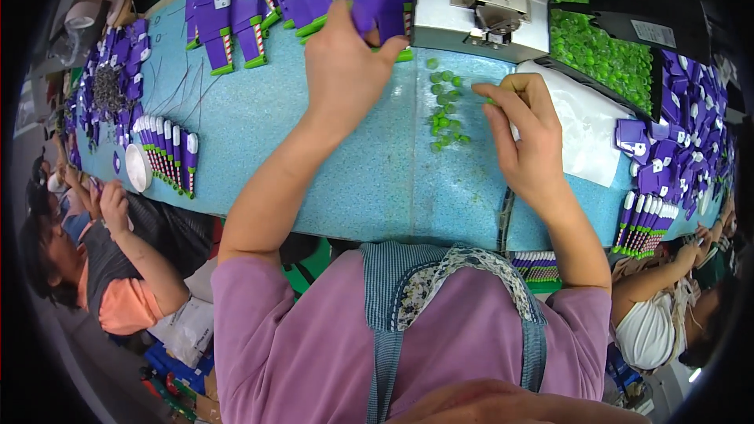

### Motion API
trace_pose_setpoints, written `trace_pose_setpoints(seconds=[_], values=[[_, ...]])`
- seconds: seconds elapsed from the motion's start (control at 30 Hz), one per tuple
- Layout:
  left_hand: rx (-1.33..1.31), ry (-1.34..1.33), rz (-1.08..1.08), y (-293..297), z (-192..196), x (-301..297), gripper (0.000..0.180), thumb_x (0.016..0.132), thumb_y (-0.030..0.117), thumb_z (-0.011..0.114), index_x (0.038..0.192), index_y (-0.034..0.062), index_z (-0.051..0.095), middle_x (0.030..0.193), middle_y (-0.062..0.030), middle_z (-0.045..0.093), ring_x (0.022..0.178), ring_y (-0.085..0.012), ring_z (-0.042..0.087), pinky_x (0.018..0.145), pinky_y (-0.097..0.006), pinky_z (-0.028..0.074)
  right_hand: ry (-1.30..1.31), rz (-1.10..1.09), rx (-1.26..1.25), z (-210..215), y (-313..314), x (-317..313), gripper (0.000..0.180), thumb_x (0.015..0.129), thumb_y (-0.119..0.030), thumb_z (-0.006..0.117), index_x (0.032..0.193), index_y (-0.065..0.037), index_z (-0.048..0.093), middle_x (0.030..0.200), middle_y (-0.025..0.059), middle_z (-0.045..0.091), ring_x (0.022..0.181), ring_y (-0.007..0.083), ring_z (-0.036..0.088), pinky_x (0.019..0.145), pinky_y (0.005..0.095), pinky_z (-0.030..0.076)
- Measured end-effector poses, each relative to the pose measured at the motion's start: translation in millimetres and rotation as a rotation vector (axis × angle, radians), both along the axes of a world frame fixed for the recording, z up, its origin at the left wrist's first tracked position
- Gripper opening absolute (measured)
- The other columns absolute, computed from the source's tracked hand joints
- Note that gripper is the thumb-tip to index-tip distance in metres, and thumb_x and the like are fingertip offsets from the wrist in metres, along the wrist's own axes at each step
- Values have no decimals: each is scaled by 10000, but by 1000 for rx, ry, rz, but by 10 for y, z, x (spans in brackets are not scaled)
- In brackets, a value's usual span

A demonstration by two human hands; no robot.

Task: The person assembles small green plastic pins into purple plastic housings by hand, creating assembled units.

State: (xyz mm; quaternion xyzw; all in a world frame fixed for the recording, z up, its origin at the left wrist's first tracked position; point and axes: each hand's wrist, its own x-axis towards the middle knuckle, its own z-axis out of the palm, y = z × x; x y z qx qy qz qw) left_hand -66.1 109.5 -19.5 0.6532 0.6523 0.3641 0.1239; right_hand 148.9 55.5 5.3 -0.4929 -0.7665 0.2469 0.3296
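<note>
My left hand (pixel 345 67) reaches to the far side of the table, its fingers closed on a purple plastic piece (pixel 367 0) that is partly smeared by motion. Around it, at the table's far edge, lie several flat purple plastic parts (pixel 255 16) with green ends and red-and-white striped strips. My right hand (pixel 530 129) hovers just right of a scatter of small green round pieces (pixel 446 102). Its thumb and forefinger are pinched together, with a bit of green showing at the fingertips; most of what they hold is hidden.
A metal press-like machine (pixel 487 12) stands at the far middle. Beside it is a black bin of green pieces (pixel 593 47) and a white sheet (pixel 585 122). Purple parts (pixel 667 157) heap at right; striped sticks (pixel 169 157) lie left near a white round dish (pixel 138 167). Co-workers sit on both sides.
</note>
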Motion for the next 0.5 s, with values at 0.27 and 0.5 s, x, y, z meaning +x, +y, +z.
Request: trace_pose_setpoints(seconds=[0.27,0.5], values=[[-331,-1163,-121,-439,241,-1,279,797,49,638,1062,28,550,848,-50,622,720,-127,619,524,-236,450,524,12,-152,54,-240,292,263,683,-63,810,900,4,676,833,75,615,667,106,576,599,227,456],[-560,-1212,-470,-971,373,467,286,835,123,728,1058,16,585,924,-27,621,841,-94,576,734,-242,468,462,113,38,127,-294,180,334,578,-102,853,840,6,676,825,103,652,682,196,606,574,275,475]])
